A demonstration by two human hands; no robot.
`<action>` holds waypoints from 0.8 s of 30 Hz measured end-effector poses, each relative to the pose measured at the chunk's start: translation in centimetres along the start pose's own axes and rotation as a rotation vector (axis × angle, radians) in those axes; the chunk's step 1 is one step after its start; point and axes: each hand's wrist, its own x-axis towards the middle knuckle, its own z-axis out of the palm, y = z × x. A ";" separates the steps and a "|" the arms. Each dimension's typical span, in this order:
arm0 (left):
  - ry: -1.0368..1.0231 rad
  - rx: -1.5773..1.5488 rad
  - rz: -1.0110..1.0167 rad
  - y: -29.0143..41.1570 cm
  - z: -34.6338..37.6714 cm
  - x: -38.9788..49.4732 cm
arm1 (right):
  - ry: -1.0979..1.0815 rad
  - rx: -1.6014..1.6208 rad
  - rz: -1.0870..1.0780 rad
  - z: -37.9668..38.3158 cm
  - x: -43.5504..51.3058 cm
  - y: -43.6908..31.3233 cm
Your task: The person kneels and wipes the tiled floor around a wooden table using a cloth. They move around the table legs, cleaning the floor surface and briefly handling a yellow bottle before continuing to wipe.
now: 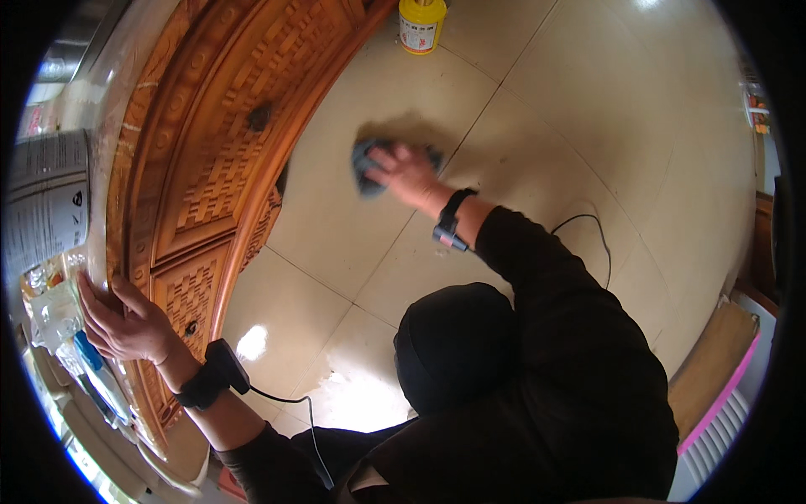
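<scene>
My right hand (406, 173) presses a grey-blue cloth (365, 167) against the beige tiled floor (327, 233); hand and cloth are blurred. A dark shadow falls on the tiles around them. At the left, my left hand (129, 321) rests on the edge of a carved wooden cabinet's top (119, 252), fingers somewhat apart and holding nothing that I can see. Beside its fingertips lie clear plastic packets (56, 309) and a blue-and-white package (94, 359). The cabinet (220, 126) has woven-pattern door panels with dark knobs.
A yellow container (420, 25) with a printed label stands on the floor at the top. A grey printed cylinder (47, 195) is on the cabinet top. Along the right edge are a cardboard piece (715, 359) and a ribbed white object (718, 435) with a pink rim. Black cables run from both wrist straps.
</scene>
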 end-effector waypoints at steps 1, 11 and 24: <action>0.030 -0.004 -0.014 0.1 0.0 0.0 | -0.082 -0.056 0.158 -0.5 0.7 3.0; 0.046 -0.028 -0.046 1.3 -0.2 0.4 | -0.137 -0.011 0.839 -9.6 9.4 15.4; -0.135 0.005 -0.120 3.6 -0.7 -0.5 | 0.495 0.185 0.514 -10.2 18.0 19.1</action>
